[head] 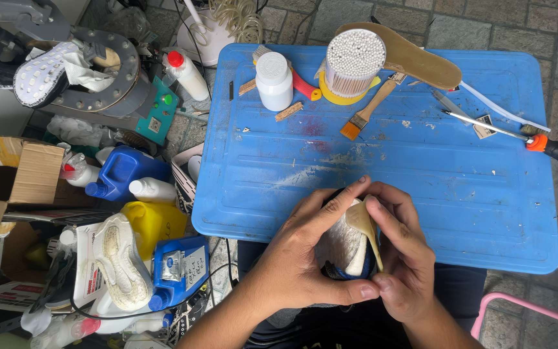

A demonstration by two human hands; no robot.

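Observation:
Both hands meet at the near edge of a blue plastic table (421,194), wrapped around a dark blue shoe with a whitish lining (343,249). My left hand (295,258) cups the shoe from the left, thumb under it, fingers over its top. My right hand (405,258) grips the right side and pinches a cream flap of material (364,223) that curls up from the shoe. Most of the shoe is hidden by the hands.
On the table's far side stand a white bottle (274,81), a tub of white sticks (355,61), a tan insole (408,58), a paintbrush (371,106) and a screwdriver (537,143). Left of the table lie jugs (124,171), a white sneaker (122,262) and cardboard boxes (14,181).

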